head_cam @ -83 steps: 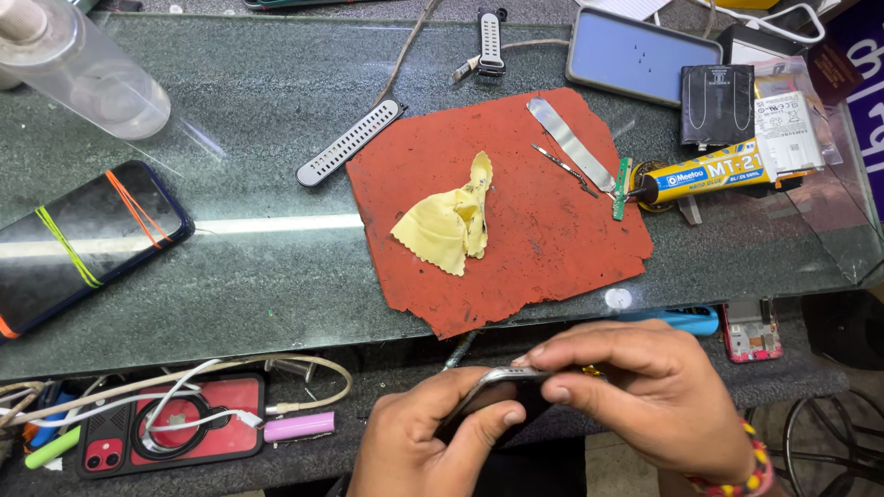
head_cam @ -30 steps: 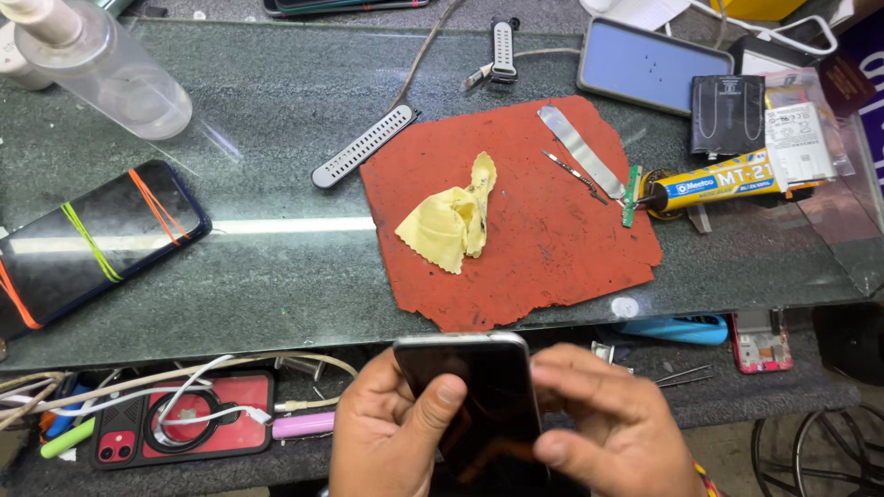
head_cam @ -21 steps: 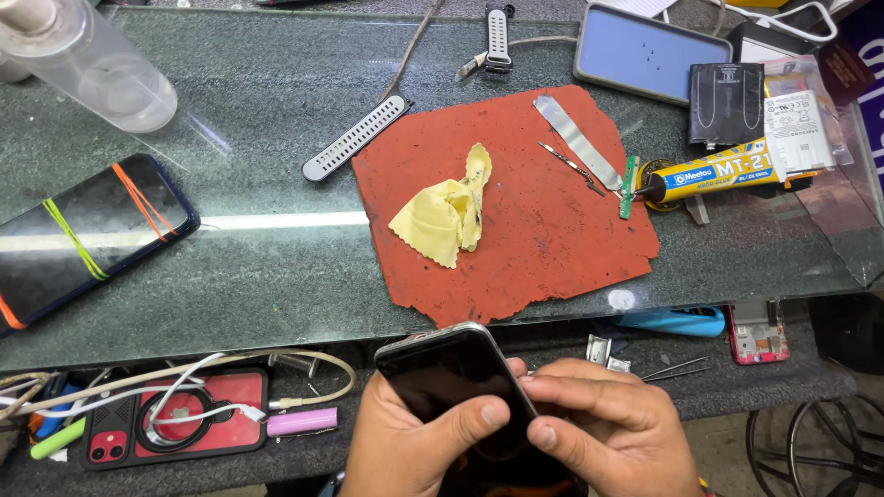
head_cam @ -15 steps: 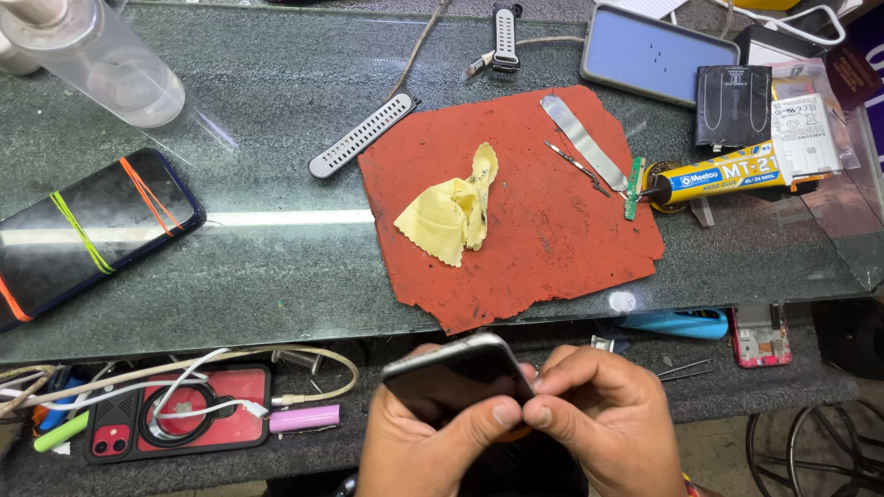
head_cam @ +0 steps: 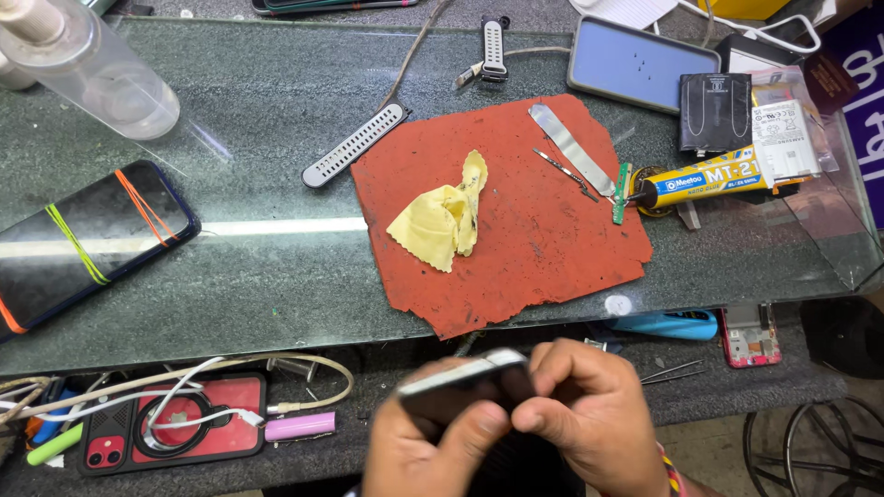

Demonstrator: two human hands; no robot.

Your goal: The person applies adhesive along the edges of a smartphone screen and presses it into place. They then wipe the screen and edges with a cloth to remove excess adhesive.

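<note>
Tilted further toward edge-on than half a second ago, the dark slab-shaped smartphone with a pale metal rim (head_cam: pixel 465 379) now shows mainly its thin side, and both hands have shifted slightly lower in the head view. It sits at the near edge of the scene, in front of the counter and below the red mat, blurred by motion. Left hand (head_cam: pixel 428 451) grasps the phone from beneath, thumb laid along its near edge; this underhand hold appears to steady the body. Right hand (head_cam: pixel 594 419) closes on the phone's right end, fingers curled over the top, pinching the rim (probably so that the edge can be worked or inspected).

Beyond the hands lies a ragged rust-red rubber work mat (head_cam: pixel 534 239) on the green-grey glass-topped counter (head_cam: pixel 249 258). On the mat rest a crumpled yellow cloth (head_cam: pixel 442 216), a flat steel prying blade (head_cam: pixel 571 147) and fine tweezers (head_cam: pixel 562 172), all within easy reach. At the mat's right edge lies a yellow glue tube (head_cam: pixel 704 179); farther right, a black phone battery (head_cam: pixel 715 112). A grey perforated watch strap (head_cam: pixel 354 144) lies left of the mat. At far left, a black phone bound with coloured rubber bands (head_cam: pixel 87 239) lies near a clear plastic spray bottle (head_cam: pixel 92 74). On the lower shelf, near left, a red phone (head_cam: pixel 175 433) carries coiled white cable.
</note>
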